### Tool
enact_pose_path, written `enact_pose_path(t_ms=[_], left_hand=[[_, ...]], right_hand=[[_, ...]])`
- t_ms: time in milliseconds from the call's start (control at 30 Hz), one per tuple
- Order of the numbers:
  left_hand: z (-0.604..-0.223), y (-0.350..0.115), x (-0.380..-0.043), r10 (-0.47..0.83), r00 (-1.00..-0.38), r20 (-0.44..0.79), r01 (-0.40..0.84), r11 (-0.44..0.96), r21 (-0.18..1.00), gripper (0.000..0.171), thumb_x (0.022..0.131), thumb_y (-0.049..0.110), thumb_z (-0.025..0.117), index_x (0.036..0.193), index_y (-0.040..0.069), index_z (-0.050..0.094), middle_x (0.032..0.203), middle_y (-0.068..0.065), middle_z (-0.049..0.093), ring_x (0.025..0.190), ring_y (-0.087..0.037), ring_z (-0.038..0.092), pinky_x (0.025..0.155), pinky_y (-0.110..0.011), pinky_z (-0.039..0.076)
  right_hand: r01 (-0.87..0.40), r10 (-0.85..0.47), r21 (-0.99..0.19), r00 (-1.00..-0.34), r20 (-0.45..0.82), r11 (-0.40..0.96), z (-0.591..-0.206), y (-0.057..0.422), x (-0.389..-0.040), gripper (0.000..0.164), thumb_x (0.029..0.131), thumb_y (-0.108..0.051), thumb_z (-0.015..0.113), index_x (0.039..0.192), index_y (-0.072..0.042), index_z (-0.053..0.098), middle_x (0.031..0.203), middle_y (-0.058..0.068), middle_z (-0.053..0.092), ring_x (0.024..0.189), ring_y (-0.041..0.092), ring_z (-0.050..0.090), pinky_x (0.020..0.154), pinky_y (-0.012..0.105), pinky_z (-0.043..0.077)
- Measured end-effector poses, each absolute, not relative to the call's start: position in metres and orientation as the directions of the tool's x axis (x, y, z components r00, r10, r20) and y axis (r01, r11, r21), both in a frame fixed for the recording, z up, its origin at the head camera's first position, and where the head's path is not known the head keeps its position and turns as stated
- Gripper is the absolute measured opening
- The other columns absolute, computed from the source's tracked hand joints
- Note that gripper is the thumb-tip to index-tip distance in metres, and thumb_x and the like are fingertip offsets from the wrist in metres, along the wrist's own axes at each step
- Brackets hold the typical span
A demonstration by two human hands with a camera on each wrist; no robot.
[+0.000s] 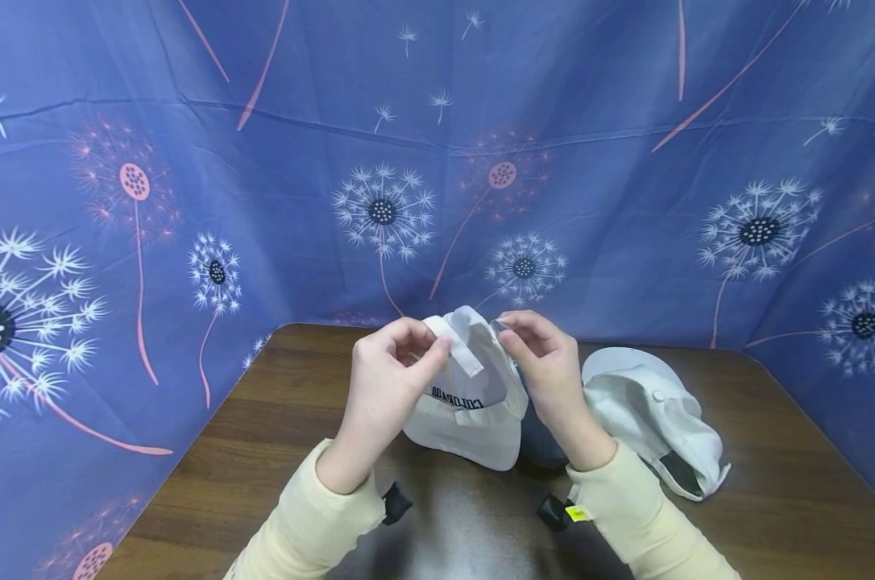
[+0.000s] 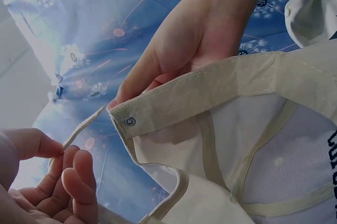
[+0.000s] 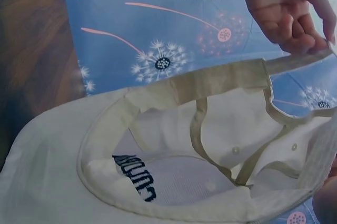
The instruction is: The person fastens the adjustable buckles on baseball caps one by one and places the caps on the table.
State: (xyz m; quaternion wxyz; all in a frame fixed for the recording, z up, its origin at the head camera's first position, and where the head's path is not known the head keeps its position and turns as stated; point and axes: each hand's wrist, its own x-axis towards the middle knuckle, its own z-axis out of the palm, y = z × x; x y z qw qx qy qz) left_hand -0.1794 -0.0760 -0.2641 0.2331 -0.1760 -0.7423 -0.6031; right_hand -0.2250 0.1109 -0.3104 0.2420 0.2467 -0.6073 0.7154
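A white baseball cap point(image 1: 466, 441) is held up over the table with its inside facing me. Black lettering shows through it in reverse. My left hand point(image 1: 388, 374) pinches the loose back strap point(image 1: 466, 352) between thumb and forefinger. At the other side of the back opening, my right hand point(image 1: 549, 366) grips the cap's edge, where a small metal piece shows at its fingertips. The left wrist view shows the strap's end point(image 2: 85, 127) apart from the sweatband point(image 2: 205, 95), which has a metal eyelet point(image 2: 129, 122). Part of my right hand point(image 3: 326, 197) is hidden behind the cap in its wrist view.
Another white cap point(image 1: 648, 403) lies on the brown wooden table point(image 1: 263, 427) to the right. A dark rounded object point(image 1: 542, 439), partly hidden, is between the two caps. Blue dandelion-print cloth point(image 1: 437, 161) hangs behind and at both sides.
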Motion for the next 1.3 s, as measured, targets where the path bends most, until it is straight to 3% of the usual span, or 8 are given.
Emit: enact_pose_path(t_ms=[400, 667, 1000, 1300], left_hand=[[-0.264, -0.07, -0.194, -0.144, -0.835, 0.531, 0.541, -0.032, 0.841, 0.014, 0.083, 0.008, 0.07, 0.078, -0.002, 0.063, 0.065, -0.013, 0.065, 0.055, -0.018, 0.063, 0.045, -0.025, 0.048], [-0.267, -0.064, -0.198, -0.184, -0.815, 0.549, 0.574, -0.124, 0.81, 0.018, 0.084, 0.008, 0.07, 0.076, -0.005, 0.06, 0.063, -0.013, 0.066, 0.047, -0.013, 0.058, 0.043, -0.023, 0.043], [-0.27, -0.059, -0.198, -0.245, -0.8, 0.548, 0.591, -0.161, 0.79, 0.017, 0.083, 0.003, 0.068, 0.074, -0.007, 0.058, 0.063, -0.021, 0.064, 0.044, -0.013, 0.055, 0.043, -0.023, 0.045], [-0.273, -0.055, -0.198, -0.288, -0.796, 0.532, 0.594, -0.206, 0.778, 0.016, 0.082, 0.001, 0.068, 0.073, -0.005, 0.057, 0.058, -0.009, 0.064, 0.043, -0.012, 0.054, 0.043, -0.023, 0.045]], right_hand=[[-0.707, 0.05, -0.703, -0.707, 0.705, -0.076, -0.315, 0.101, -0.22, 0.015, 0.085, -0.011, 0.07, 0.1, -0.009, 0.067, 0.102, 0.003, 0.066, 0.091, 0.013, 0.063, 0.077, 0.021, 0.051], [-0.758, 0.071, -0.649, -0.652, 0.755, -0.065, -0.317, 0.095, -0.22, 0.021, 0.084, -0.011, 0.071, 0.101, -0.001, 0.066, 0.1, 0.007, 0.065, 0.088, 0.013, 0.062, 0.075, 0.021, 0.052], [-0.839, 0.078, -0.54, -0.544, 0.835, -0.076, -0.318, 0.09, -0.221, 0.022, 0.083, -0.006, 0.07, 0.097, 0.008, 0.062, 0.1, 0.012, 0.063, 0.095, 0.016, 0.062, 0.092, 0.03, 0.049], [-0.85, 0.096, -0.518, -0.526, 0.845, -0.098, -0.318, 0.087, -0.221, 0.023, 0.082, -0.005, 0.071, 0.097, 0.01, 0.062, 0.098, 0.014, 0.062, 0.092, 0.017, 0.061, 0.089, 0.029, 0.051]])
